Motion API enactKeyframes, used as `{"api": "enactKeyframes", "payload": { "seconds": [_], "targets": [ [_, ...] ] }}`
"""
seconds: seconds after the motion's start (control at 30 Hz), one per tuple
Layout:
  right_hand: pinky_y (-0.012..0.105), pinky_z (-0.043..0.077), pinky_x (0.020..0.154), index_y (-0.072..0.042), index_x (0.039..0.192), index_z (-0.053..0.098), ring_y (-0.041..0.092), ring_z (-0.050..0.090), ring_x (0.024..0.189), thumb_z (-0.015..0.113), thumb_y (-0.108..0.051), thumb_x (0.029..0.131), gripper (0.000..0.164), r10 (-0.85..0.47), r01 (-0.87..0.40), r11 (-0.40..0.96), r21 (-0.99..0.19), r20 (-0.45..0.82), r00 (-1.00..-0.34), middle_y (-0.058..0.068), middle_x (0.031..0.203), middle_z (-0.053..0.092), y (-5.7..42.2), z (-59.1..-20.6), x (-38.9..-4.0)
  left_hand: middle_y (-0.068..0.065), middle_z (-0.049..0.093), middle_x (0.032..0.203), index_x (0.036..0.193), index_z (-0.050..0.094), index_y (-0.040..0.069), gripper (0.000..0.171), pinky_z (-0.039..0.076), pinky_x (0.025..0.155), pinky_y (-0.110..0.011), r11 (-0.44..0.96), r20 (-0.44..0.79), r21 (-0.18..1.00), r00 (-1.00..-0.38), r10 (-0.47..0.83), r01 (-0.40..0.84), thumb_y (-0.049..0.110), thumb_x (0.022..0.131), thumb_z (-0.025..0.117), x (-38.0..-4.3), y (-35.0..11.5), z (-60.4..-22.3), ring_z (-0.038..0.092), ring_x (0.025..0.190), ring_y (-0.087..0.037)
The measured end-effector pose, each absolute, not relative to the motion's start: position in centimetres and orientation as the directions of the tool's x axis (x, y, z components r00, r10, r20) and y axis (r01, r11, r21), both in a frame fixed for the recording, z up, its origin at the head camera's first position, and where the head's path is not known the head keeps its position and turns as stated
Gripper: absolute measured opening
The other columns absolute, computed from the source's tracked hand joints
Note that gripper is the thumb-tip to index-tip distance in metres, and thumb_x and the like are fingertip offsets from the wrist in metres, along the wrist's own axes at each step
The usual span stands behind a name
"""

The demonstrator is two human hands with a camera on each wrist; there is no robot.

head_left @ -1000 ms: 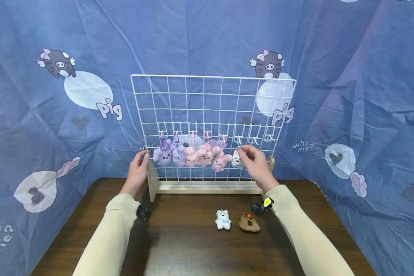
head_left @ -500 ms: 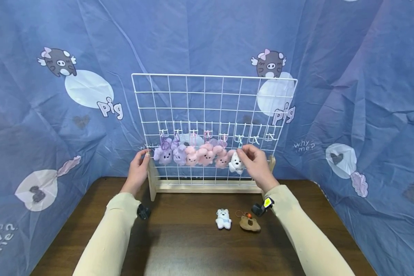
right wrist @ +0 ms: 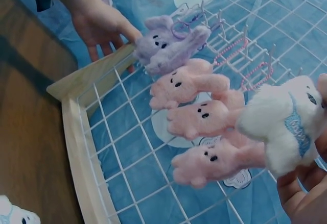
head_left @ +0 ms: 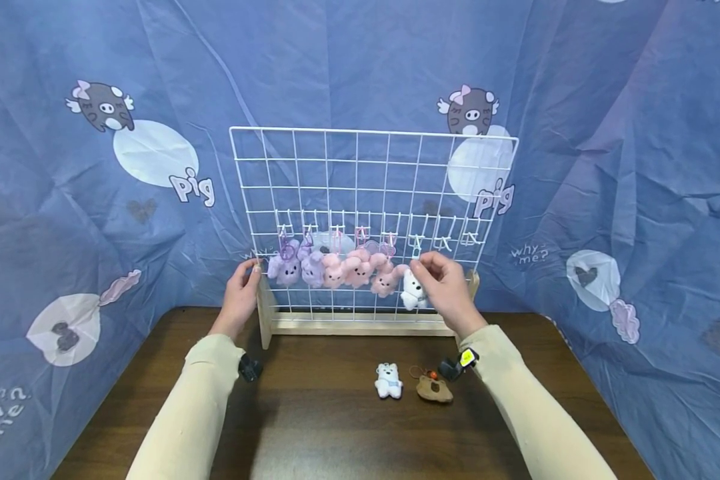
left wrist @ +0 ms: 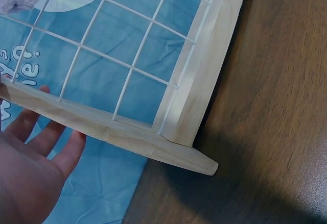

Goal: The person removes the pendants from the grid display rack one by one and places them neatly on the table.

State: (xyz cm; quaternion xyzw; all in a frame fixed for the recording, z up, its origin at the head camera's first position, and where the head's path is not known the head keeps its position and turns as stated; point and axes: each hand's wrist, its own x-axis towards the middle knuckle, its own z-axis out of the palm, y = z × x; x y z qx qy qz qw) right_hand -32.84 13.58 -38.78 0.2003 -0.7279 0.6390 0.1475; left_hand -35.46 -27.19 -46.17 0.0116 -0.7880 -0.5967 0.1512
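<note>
My right hand point(head_left: 448, 288) pinches a white bear plush keychain point(head_left: 414, 291) with a light-blue scarf. Its light-blue loop point(head_left: 417, 253) reaches up to a hook on the white wire grid rack point(head_left: 372, 175); whether it sits over the hook is too small to tell. In the right wrist view the white bear point(right wrist: 283, 124) hangs before the pink plushes point(right wrist: 219, 160). My left hand point(head_left: 240, 293) holds the rack's left wooden side post point(left wrist: 87, 119), fingers behind it. Left of the bear, several purple point(head_left: 287, 268) and pink plush keychains point(head_left: 360, 268) hang in a row.
On the brown table point(head_left: 312, 420) lie another white bear plush point(head_left: 388, 381) and a brown plush keychain point(head_left: 435, 389) with an orange bead. Two bare hooks point(head_left: 469, 239) are at the row's right end. A blue printed cloth point(head_left: 360, 60) surrounds the table.
The white bear has swung and come down slightly below the right fingers, its face and scarf now showing more. The right hand barely moves. The left hand stays on the post.
</note>
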Motion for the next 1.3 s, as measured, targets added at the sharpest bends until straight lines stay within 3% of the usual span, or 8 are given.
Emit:
{"api": "enactKeyframes", "payload": {
  "seconds": [0.47,0.83,1.07,1.3],
  "targets": [
    [0.022,0.05,0.067,0.005,0.1,0.071,0.012,0.06,0.08,0.068,-0.013,0.104,0.019,-0.224,-0.45,0.131,-0.883,0.416,-0.881,0.005,0.09,0.067,12.0,-40.4,-32.0,-0.021,0.042,0.162,0.154,0.045,0.006,0.05,0.031,0.122,-0.056,0.29,0.206,0.946,-0.958,-0.2,0.143,0.036,0.115,0.042,-35.5,-27.4,-46.3,0.038,0.15,-0.037],
    [0.022,0.045,0.069,0.003,0.099,0.072,0.009,0.055,0.075,0.069,-0.008,0.102,0.012,-0.286,-0.438,0.179,-0.881,0.379,-0.88,0.0,0.083,0.064,10.2,-42.8,-31.8,-0.022,0.041,0.163,0.154,0.045,0.006,0.05,0.031,0.122,-0.057,0.282,0.205,0.949,-0.958,-0.2,0.144,0.036,0.115,0.042,-35.6,-27.3,-46.1,0.037,0.151,-0.037],
    [0.025,0.048,0.077,0.004,0.101,0.073,0.013,0.059,0.082,0.069,-0.006,0.102,0.011,-0.323,-0.424,0.222,-0.878,0.344,-0.882,0.014,0.092,0.071,9.2,-45.0,-31.6,-0.024,0.043,0.161,0.153,0.046,0.005,0.047,0.032,0.121,-0.056,0.276,0.215,0.949,-0.955,-0.205,0.154,0.033,0.115,0.042,-35.6,-27.2,-46.1,0.04,0.149,-0.038],
    [0.025,0.05,0.079,-0.001,0.099,0.074,0.011,0.061,0.081,0.071,-0.007,0.1,0.007,-0.361,-0.408,0.268,-0.873,0.301,-0.883,0.009,0.089,0.073,8.5,-46.6,-31.4,-0.024,0.044,0.16,0.153,0.046,0.005,0.047,0.032,0.121,-0.056,0.281,0.217,0.947,-0.954,-0.207,0.154,0.033,0.115,0.042,-35.7,-27.2,-46.2,0.041,0.148,-0.038]
  ]
}}
